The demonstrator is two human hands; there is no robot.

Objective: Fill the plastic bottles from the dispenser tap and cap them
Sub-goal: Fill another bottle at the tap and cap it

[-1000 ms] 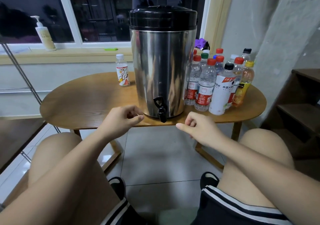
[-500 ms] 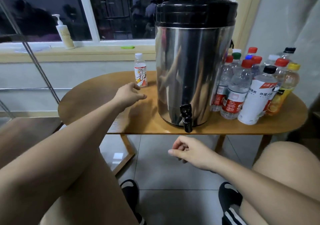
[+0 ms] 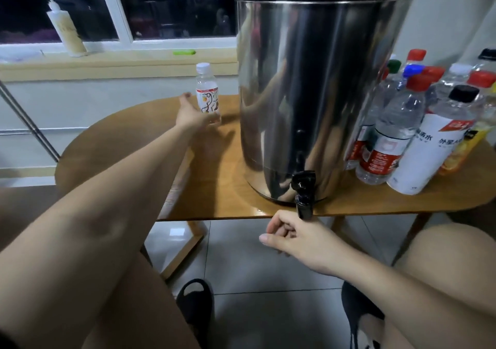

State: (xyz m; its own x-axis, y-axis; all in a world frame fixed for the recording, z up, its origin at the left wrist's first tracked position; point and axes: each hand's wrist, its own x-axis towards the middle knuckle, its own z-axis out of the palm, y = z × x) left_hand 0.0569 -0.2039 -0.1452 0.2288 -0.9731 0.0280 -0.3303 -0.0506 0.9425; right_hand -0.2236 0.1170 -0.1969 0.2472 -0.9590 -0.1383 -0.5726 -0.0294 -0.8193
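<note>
I get dim, warm light. The window (image 3: 171,5) beyond the left hand (image 3: 192,114) is black, with faint reflections. Streaky glare runs down the dispenser (image 3: 316,94) right of its fingers, and their soft shadow lies on the table (image 3: 120,139) just nearer. The fingers are smeared, and straight lines bow at the frame edges.
</note>
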